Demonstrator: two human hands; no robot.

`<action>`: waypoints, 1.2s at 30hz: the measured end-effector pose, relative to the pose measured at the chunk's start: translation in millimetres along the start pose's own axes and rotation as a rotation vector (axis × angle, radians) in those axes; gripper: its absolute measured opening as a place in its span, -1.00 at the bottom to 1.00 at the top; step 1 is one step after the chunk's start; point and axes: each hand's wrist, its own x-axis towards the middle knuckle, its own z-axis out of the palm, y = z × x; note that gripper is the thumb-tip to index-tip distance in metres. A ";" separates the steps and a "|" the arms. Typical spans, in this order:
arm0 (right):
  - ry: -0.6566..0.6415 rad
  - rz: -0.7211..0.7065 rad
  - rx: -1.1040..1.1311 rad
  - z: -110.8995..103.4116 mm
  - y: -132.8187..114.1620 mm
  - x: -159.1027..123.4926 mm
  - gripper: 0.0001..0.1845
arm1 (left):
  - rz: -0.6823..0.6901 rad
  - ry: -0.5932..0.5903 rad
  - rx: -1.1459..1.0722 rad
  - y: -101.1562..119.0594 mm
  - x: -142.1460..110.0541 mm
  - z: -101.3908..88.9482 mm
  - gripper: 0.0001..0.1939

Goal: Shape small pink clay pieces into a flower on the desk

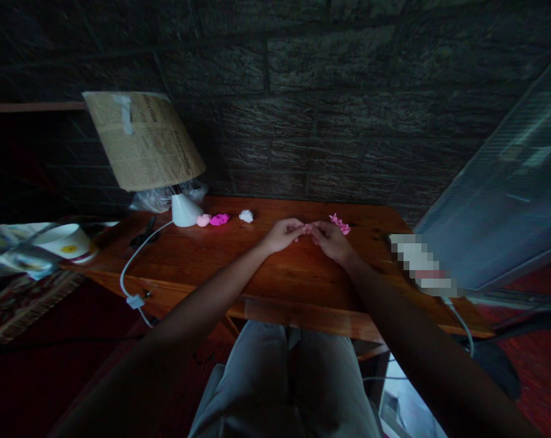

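Above the wooden table (pixel 238 261), my left hand (pixel 284 235) and my right hand (pixel 332 239) meet fingertip to fingertip. Both pinch a small piece of pink modelling clay (pixel 307 229), partly covered by the fingers. Just behind my right hand lies a cluster of small pink clay pieces (pixel 340 224). To the left, a white clay lump (pixel 246 216) sits apart on the tabletop. Farther left are a magenta clay lump (pixel 219 219) and a pale pink clay lump (pixel 204 220), side by side against the lamp's base.
A lamp (pixel 142 143) with a newsprint shade stands at the back left, its white cable hanging over the front edge. Dark scissors (pixel 143 234) and a paper cup (pixel 67 242) are at the left. A blurred-out flat object (pixel 424 264) with a cable lies right. A brick wall rises behind.
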 end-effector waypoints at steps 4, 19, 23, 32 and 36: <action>0.009 0.017 0.029 2.7 0.9 0.9 -0.47 | -0.002 -0.003 0.004 -0.8 0.8 -0.4 -0.62; 0.483 0.137 0.594 -25.8 -17.6 3.1 -0.65 | 0.092 -0.010 0.570 8.2 11.7 16.6 -0.89; 0.505 0.179 0.618 -26.0 -21.5 1.5 -0.63 | -0.068 -0.055 0.892 22.2 20.2 30.6 -0.71; 0.449 0.204 0.677 -21.4 -32.7 -3.5 -0.62 | 0.006 -0.130 0.760 17.6 25.8 38.6 -0.85; 0.436 0.227 0.651 -20.8 -36.5 -4.0 -0.65 | 0.009 -0.149 0.277 9.2 22.1 23.3 -0.90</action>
